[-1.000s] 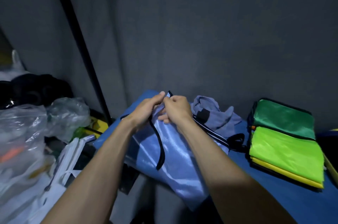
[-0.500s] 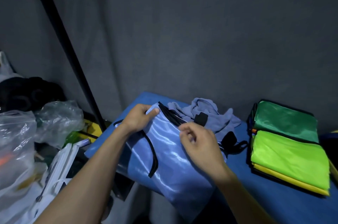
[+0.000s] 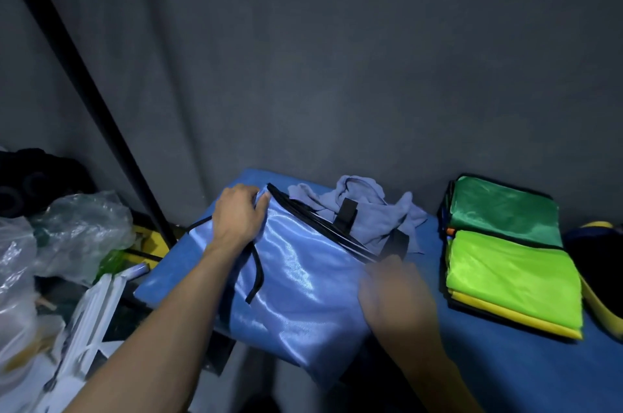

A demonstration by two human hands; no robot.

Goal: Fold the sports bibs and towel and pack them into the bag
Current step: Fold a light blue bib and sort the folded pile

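the shiny blue bag [image 3: 296, 281] lies flat on the blue desk [image 3: 526, 375], its near end hanging over the desk's front edge at about 6 o'clock. the left hand [image 3: 237, 215] sits at the bag's far left corner, around 10 o'clock from the bag's middle, with its fingers [image 3: 259, 203] curled and pinching the fabric right beside the black zipper [image 3: 320, 227]. the zipper runs along the bag's far edge from that corner toward 4 o'clock. a black strap [image 3: 256, 274] trails from under the left wrist down across the bag. the right hand [image 3: 394, 294] is at the other end of the zipper, at about 3 o'clock on the bag, resting on the cloth; it is blurred, so i cannot tell how its fingers lie. just behind the zipper, at 1 o'clock from the bag, a crumpled grey-blue towel [image 3: 367, 213] lies in a heap, touching the bag's edge. well off at 3 o'clock sits a neat stack of folded bibs [image 3: 505, 261], dark green and bright green on top with yellow showing beneath. left of the desk, at 9 o'clock, are clear plastic bags [image 3: 81, 230] and a white plastic frame [image 3: 87, 321], with a black pole [image 3: 101, 122] leaning up past them in front of the grey curtain [image 3: 337, 58].
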